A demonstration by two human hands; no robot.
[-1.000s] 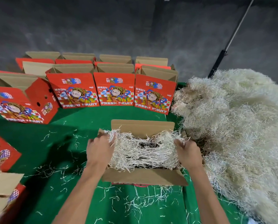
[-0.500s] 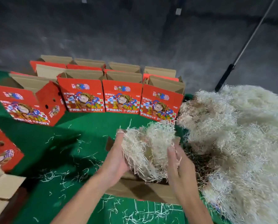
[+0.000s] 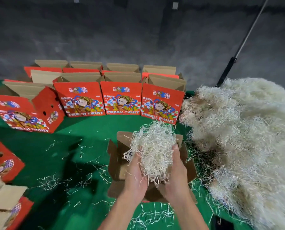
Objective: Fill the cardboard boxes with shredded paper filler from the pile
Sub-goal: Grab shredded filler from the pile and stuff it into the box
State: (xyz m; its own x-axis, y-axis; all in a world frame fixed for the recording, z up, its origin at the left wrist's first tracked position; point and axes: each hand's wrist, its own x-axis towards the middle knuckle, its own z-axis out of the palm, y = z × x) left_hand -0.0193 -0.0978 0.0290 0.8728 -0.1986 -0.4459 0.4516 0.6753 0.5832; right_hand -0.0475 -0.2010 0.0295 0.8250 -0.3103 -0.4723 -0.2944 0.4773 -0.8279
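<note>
An open cardboard box stands on the green table right in front of me, its brown flaps spread outward. Above its opening I hold a bundle of pale shredded paper between both hands. My left hand cups the bundle from the left and my right hand cups it from the right, fingers curled around the strands. The big pile of shredded paper filler lies on the right side of the table, touching the box's right flap.
Several red "Fresh Fruit" boxes stand open in rows at the back. One more stands angled at the left, others at the left edge. Loose strands litter the green cloth. A dark pole leans against the grey wall.
The paper was spread flat across the box opening; my hands have drawn together, gathering it into a compact bundle lifted above the box.
</note>
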